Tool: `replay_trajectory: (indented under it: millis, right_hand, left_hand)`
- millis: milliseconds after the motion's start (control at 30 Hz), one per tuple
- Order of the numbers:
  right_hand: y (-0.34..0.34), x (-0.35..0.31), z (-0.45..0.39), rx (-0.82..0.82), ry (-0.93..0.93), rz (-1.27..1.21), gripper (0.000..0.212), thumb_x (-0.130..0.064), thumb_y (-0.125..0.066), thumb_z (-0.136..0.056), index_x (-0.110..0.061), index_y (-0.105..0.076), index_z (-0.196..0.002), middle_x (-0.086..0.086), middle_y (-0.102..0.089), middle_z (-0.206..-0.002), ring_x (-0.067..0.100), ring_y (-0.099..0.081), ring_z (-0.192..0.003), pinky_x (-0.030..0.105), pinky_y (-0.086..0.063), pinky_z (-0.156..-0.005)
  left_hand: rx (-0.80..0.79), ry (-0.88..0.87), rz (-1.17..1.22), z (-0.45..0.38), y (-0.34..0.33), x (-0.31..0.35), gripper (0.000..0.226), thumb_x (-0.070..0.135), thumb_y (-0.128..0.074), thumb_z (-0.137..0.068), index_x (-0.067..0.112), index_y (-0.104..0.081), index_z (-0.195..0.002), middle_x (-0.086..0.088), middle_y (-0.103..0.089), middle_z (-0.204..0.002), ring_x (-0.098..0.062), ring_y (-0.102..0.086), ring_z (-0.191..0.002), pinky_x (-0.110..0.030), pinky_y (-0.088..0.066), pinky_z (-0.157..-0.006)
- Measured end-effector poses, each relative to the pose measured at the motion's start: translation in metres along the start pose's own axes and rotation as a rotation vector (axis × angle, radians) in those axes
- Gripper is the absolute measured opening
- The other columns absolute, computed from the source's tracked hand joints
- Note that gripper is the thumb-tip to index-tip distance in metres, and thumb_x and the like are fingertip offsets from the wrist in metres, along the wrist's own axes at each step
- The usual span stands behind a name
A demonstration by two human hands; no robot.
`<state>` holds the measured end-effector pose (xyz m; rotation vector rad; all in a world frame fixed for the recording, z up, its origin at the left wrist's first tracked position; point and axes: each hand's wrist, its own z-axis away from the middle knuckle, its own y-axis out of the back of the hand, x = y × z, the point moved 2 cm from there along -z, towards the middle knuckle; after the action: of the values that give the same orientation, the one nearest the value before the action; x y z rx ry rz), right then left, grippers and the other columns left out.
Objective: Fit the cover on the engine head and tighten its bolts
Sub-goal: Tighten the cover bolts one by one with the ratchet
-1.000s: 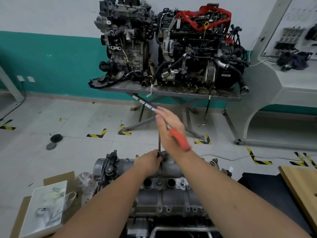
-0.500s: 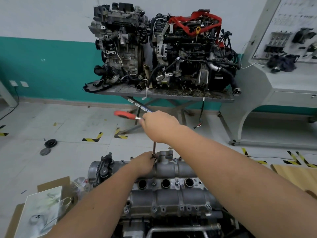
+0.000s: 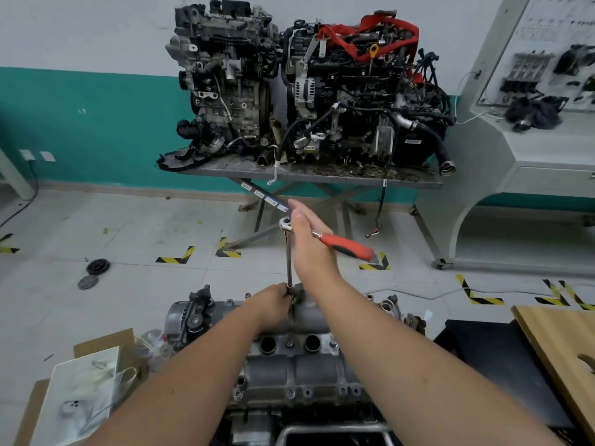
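Ratchet handle [image 3: 346, 245] has swung from 9 to 4 o'clock, right hand [image 3: 309, 244] gripping it, left hand [image 3: 273, 304] pinching the extension [image 3: 289, 262] at the cover [image 3: 299, 358] bolt: mid-tightening, another stroke likely next.

— What was carried by the metal table [image 3: 309, 178]?
— Two engines [image 3: 225, 78] were set on it, side by side.
— And on the tiled floor [image 3: 128, 239]?
— Two dark discs [image 3: 93, 273] were seen lying there, and yellow-black tape marks [image 3: 175, 255] were stuck down.
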<state>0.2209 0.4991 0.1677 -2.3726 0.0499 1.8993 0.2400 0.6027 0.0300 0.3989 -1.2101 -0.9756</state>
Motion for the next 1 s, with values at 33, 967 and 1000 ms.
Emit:
replay_trajectory:
  millis: [33, 967, 1000]
  right_hand:
    - [0.002, 0.000, 0.001, -0.004, 0.152, 0.142, 0.029, -0.033, -0.046, -0.103, -0.034, -0.068, -0.122, -0.012, -0.056, -0.141, -0.002, -0.046, -0.130, 0.018, -0.034, -0.107]
    - [-0.006, -0.035, -0.006, -0.442, 0.596, 1.483, 0.043, -0.049, -0.027, -0.102, -0.015, -0.049, -0.114, 0.004, -0.050, -0.104, 0.026, -0.049, -0.088, 0.038, -0.034, -0.070]
    - [-0.006, -0.037, -0.007, -0.454, 0.579, 1.493, 0.042, -0.048, -0.026, -0.103, -0.015, -0.049, -0.115, 0.004, -0.051, -0.105, 0.026, -0.051, -0.089, 0.037, -0.034, -0.070]
  left_hand:
    - [0.003, 0.009, -0.015, 0.002, 0.001, 0.000, 0.017, 0.020, -0.038, -0.102, 0.024, -0.053, -0.106, -0.009, -0.064, -0.124, -0.025, -0.058, -0.107, -0.031, -0.043, -0.087]
    - [0.030, 0.027, -0.036, 0.015, 0.003, 0.016, 0.054, 0.058, -0.029, -0.103, 0.018, -0.059, -0.122, -0.005, -0.063, -0.127, -0.027, -0.057, -0.117, -0.045, -0.042, -0.103]
    - [0.035, 0.035, -0.031, 0.016, 0.004, 0.017, 0.057, 0.059, -0.027, -0.103, 0.018, -0.059, -0.125, -0.005, -0.062, -0.130, -0.027, -0.056, -0.119, -0.046, -0.041, -0.105]
